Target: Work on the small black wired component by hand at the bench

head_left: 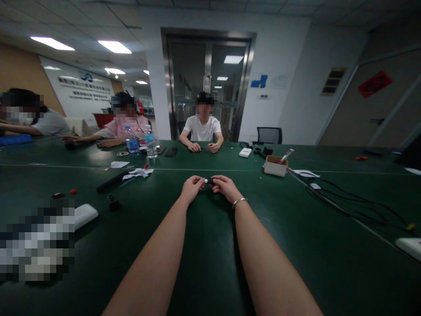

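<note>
Above the green table, both my arms reach forward and the hands meet at a small black-and-silver piece (209,181). My left hand (191,188) is closed, its thumb and fingers pinching the silver end on the left. On the other side my right hand (226,188), with a silver bangle (239,202) at the wrist, pinches the dark end. The fingertips cover much of the piece, and its exact kind is too small to make out.
A small cardboard box (275,167) stands ahead to the right, near black cables (355,202). Left lie papers (138,174), a black object (113,202) and a white object (86,215). Water bottles (150,142) stand farther back; other people sit across and at left.
</note>
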The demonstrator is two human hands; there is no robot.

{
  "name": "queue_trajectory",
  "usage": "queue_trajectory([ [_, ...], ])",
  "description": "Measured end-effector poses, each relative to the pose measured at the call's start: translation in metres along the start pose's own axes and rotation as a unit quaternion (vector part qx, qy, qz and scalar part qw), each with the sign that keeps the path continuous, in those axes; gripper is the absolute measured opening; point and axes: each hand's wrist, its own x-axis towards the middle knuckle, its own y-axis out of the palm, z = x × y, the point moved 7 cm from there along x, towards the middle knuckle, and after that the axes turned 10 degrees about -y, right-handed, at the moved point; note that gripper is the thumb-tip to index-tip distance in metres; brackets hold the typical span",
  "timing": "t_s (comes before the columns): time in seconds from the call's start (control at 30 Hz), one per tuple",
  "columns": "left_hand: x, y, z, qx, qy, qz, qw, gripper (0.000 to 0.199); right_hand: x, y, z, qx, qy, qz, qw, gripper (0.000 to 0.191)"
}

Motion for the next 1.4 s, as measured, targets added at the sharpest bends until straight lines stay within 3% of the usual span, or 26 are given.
queue_trajectory([
  [1.4, -0.0031, 0.0021, -0.0053, -0.01, -0.002, 0.006, 1.0, 0.027, 0.0019, -0.0017, -0.0029, 0.004, -0.001, -0.008, 1.0, 0.01],
])
